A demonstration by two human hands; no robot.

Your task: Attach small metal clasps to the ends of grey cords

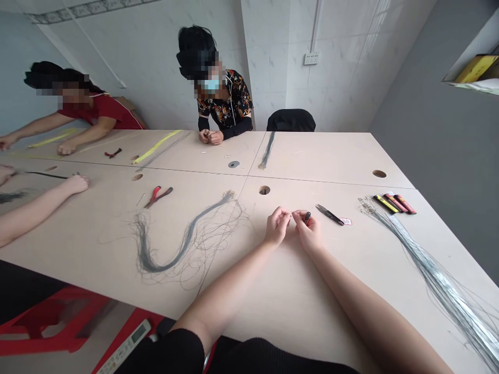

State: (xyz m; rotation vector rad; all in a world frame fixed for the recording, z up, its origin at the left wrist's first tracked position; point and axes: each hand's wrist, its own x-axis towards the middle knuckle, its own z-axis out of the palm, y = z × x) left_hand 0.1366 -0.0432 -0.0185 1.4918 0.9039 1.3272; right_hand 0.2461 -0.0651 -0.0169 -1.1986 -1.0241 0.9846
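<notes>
My left hand (278, 225) and my right hand (309, 228) meet over the table, fingertips almost touching. Thumb and forefinger of the left are pinched together; whatever is between them is too small to name. A small black object with a rounded end (307, 216) pokes out of my right hand, whose fingers are closed around it. Its lower part is hidden. Just right of that hand lie black thread snips (329, 214) beside a small red-edged label (346, 222). To the left, a curved bundle of thin grey cords (183, 249) spreads loose strands over the tabletop.
Another grey bundle (423, 257) runs along the right side, near several red and yellow lighter-like sticks (394, 203). Red-handled pliers (158, 196) lie left. The table (249, 311) has a cable hole (264, 190). Co-workers sit opposite (230, 98) and at left (101, 111); another's arm (42, 213) reaches in.
</notes>
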